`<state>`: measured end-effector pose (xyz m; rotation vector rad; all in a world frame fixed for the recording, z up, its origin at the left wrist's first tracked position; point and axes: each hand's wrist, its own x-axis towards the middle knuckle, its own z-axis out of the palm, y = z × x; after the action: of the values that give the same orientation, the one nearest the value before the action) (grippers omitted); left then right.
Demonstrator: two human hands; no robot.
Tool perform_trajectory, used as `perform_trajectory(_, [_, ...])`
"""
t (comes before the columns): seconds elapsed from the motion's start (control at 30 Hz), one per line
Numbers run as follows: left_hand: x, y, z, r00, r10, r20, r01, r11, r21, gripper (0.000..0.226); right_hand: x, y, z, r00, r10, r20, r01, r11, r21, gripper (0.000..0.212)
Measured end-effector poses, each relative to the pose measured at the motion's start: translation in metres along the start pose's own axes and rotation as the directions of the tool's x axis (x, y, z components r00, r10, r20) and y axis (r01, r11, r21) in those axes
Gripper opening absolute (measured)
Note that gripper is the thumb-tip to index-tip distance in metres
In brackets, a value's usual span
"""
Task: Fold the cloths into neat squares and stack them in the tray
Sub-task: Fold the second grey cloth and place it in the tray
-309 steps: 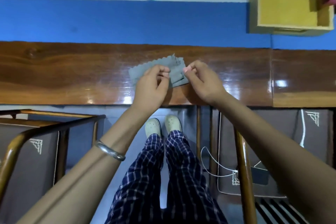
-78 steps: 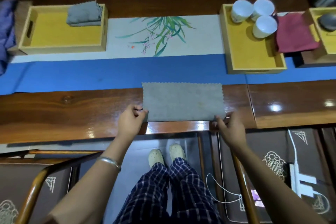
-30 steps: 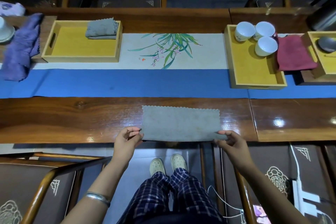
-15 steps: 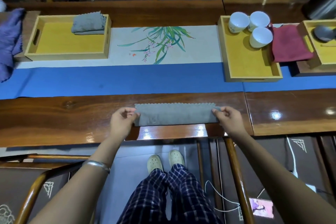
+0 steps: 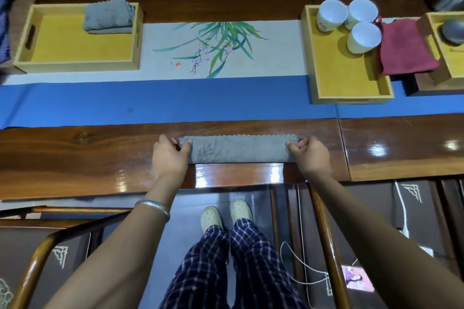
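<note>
Far left on the glossy dark wooden bench (image 5: 75, 158) sits a yellow wooden tray (image 5: 75, 64) with a folded grey cloth (image 5: 108, 19) in its back right corner, lots of bare tray floor in front. The left hand (image 5: 170, 155) and right hand (image 5: 310, 155) each pinch one end of a long grey scalloped-edge cloth strip (image 5: 238, 149), lying flat just short of the blue runner (image 5: 163, 101). No readable writing anywhere.
</note>
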<state>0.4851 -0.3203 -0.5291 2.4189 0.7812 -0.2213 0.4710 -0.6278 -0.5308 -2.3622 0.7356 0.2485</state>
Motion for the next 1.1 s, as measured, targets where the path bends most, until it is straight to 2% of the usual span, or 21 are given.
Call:
perform_trajectory(0.1, [-0.013,0.003,0.000,1.000,0.018,0.015,-0.019,0.995,0.095,0.041,-0.006,-0.006,0.005,0.999,0.020,-0.029,-0.022,0.999,-0.045,0.034])
perform_trajectory(0.23, [-0.028,-0.004,-0.002,0.998,-0.020,0.059,0.018,0.999,0.036,0.043,-0.020,-0.006,0.012,0.999,0.017,-0.051,-0.014,0.999,0.042,0.038])
perform_trajectory(0.33, [-0.036,-0.009,-0.001,0.994,-0.023,0.109,0.032,0.996,-0.081,0.036,-0.028,-0.003,0.014,0.997,0.066,-0.039,-0.061,0.992,0.106,0.040])
perform_trajectory(0.43, [-0.032,-0.011,0.000,0.962,-0.171,0.215,0.220,0.949,-0.226,0.035,-0.029,-0.004,0.010,0.980,0.200,0.009,-0.196,0.951,0.241,0.041])
perform_trajectory(0.5, [-0.027,-0.014,0.001,0.909,-0.255,0.330,0.377,0.842,-0.387,0.032,-0.026,-0.004,0.007,0.972,0.222,0.075,-0.235,0.929,0.288,0.036])
perform_trajectory(0.57, [-0.025,-0.016,-0.002,0.881,-0.248,0.403,0.441,0.737,-0.511,0.023,-0.025,-0.004,0.003,0.964,0.205,0.169,-0.255,0.894,0.368,0.025])
perform_trajectory(0.67, [-0.026,-0.018,-0.009,0.900,-0.187,0.394,0.397,0.725,-0.563,0.016,-0.028,-0.006,-0.001,0.952,0.185,0.245,-0.272,0.878,0.395,0.032])
perform_trajectory(0.77, [-0.029,-0.021,-0.014,0.926,-0.174,0.334,0.349,0.731,-0.586,0.015,-0.032,-0.007,-0.003,0.941,0.169,0.292,-0.273,0.890,0.365,0.022])
perform_trajectory(0.9, [-0.031,-0.021,-0.018,0.919,-0.139,0.370,0.364,0.658,-0.659,0.015,-0.031,-0.005,-0.002,0.932,0.177,0.317,-0.304,0.859,0.413,0.016])
perform_trajectory(1.1, [-0.025,-0.027,-0.016,0.903,-0.180,0.390,0.405,0.658,-0.634,0.012,-0.026,-0.005,0.000,0.933,0.171,0.318,-0.305,0.845,0.439,0.017])
